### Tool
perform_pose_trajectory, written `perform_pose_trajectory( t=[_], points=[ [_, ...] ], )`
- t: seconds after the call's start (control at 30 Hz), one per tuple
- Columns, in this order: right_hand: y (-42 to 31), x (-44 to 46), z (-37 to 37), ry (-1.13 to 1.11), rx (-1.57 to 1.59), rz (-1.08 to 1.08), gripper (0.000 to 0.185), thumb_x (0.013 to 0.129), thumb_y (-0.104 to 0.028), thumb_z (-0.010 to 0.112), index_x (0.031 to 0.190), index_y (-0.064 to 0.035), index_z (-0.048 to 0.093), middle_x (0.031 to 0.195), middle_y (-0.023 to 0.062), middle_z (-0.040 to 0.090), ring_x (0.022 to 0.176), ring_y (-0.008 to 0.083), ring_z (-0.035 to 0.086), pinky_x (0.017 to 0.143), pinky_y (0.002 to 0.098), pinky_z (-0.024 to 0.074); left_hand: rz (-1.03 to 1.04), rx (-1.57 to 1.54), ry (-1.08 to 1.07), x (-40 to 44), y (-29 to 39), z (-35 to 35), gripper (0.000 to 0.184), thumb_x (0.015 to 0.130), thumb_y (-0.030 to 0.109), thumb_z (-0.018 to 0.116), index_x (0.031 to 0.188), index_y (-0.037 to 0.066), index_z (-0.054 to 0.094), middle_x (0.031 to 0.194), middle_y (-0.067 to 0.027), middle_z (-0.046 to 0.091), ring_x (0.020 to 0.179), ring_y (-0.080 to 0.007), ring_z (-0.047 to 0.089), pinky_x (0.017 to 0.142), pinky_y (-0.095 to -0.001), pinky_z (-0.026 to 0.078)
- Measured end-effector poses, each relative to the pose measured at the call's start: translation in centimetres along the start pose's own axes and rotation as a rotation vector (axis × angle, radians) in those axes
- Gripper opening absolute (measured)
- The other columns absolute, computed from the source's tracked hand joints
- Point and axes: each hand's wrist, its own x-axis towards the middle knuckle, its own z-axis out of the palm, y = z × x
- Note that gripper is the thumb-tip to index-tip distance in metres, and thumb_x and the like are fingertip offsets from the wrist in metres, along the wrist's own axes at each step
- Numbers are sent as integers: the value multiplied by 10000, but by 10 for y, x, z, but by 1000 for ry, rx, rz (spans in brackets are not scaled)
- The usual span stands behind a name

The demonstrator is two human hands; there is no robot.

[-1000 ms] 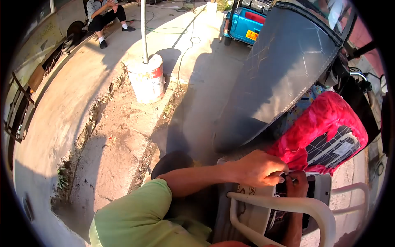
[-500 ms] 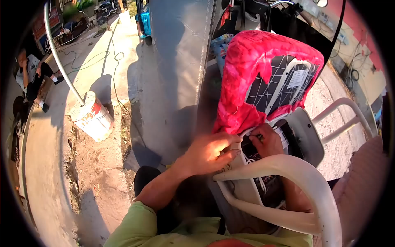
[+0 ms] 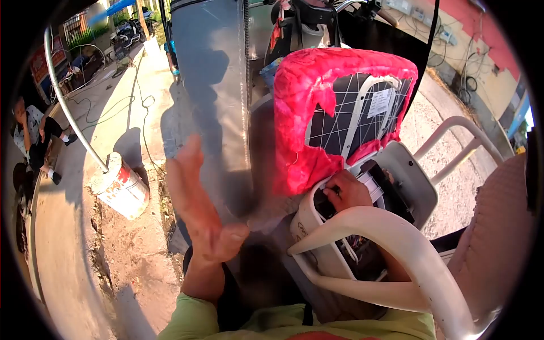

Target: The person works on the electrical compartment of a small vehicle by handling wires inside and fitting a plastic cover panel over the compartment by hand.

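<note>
My left hand (image 3: 207,212) is raised left of the compartment, blurred, with its fingers apart and nothing in it. My right hand (image 3: 348,190) reaches into the open compartment (image 3: 311,226) under the seat. Its fingers are curled at a dark part near the compartment's upper end; what they pinch is hidden. The seat (image 3: 340,62), covered in red cloth, stands tipped up behind it, its wire-crossed underside facing me. Wires (image 3: 354,249) lie in the compartment below my right wrist. A white tubular rail (image 3: 391,226) crosses over my right forearm.
A grey cover (image 3: 209,73) hangs ahead, beside the tipped seat. At the left, a pole rises from a white bucket (image 3: 127,190). A person (image 3: 37,133) sits at the far left. Another white rail (image 3: 462,127) and a pinkish padded surface (image 3: 498,226) are at the right.
My left hand has moved away from my right hand, out to the left, and its fingers have spread. My right hand has stayed at the compartment. The view has turned to the right.
</note>
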Motion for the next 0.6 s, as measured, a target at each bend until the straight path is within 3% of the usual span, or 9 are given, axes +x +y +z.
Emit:
perform_pose_trajectory(
  t=[0.03,0.1,0.17,0.23,0.3,0.37,0.47,0.5,0.6],
  points=[
    [2,1,1,2,32,-19,155,808,-82,768,889,-25,648,942,136,641,878,363,656,757,415,529,-1,-57,173,5,7,-7,1147,867,731,610,1628,93,36,1589,-267,305,1479,-405,315,1191,-537,222],
    [-1,0,3,0,40,1,151,803,-68,769,887,-20,654,937,140,640,876,367,656,752,415,529,79,-13,93,2,11,-14,1061,866,694,622,1587,84,137,1573,-249,334,1457,-403,337,1173,-530,263],
    [4,5,2,-17,50,-9,145,800,-44,769,903,-12,673,933,141,644,862,366,661,732,409,526,271,30,-176,-12,0,12,877,882,563,679,1501,27,367,1540,-216,409,1402,-400,407,1152,-500,320],
    [5,8,-3,27,78,-107,136,828,-70,756,935,-25,683,947,142,649,830,364,664,718,413,536,208,-21,-419,-22,0,32,662,893,433,706,1379,13,549,1404,-186,527,1280,-379,511,1082,-469,400],
    [-7,11,-14,110,110,-32,126,856,-74,753,955,-21,696,870,137,659,758,291,661,688,379,526,-110,-169,-628,-34,3,45,416,901,304,701,1223,41,684,1167,-158,690,1091,-340,651,963,-438,503],
    [-21,18,-37,162,213,140,115,905,-105,740,962,-16,693,753,24,634,666,82,543,605,277,447,-29,-165,-729,-64,-35,60,513,869,332,742,1303,83,626,1304,-133,620,1198,-284,596,1048,-465,414],
    [-24,33,-70,197,532,192,119,956,-132,700,993,-19,692,802,-5,658,634,39,509,571,203,402,0,-93,-682,-74,-41,68,417,819,242,756,1200,100,662,1281,-78,631,1160,-234,600,1039,-458,406],
    [-21,38,-79,248,607,151,149,976,-155,680,1031,-16,679,853,22,672,623,49,505,560,205,403,-1,-54,-630,-74,-38,71,344,802,190,753,1129,98,695,1236,-56,655,1114,-224,616,1013,-448,424],
    [-20,52,-93,301,924,-76,190,1030,-175,593,1104,-8,647,916,57,633,600,85,472,548,226,381,12,3,-580,-89,-43,81,402,803,198,748,1180,91,662,1289,-72,621,1137,-249,604,997,-434,443]
  ],
)
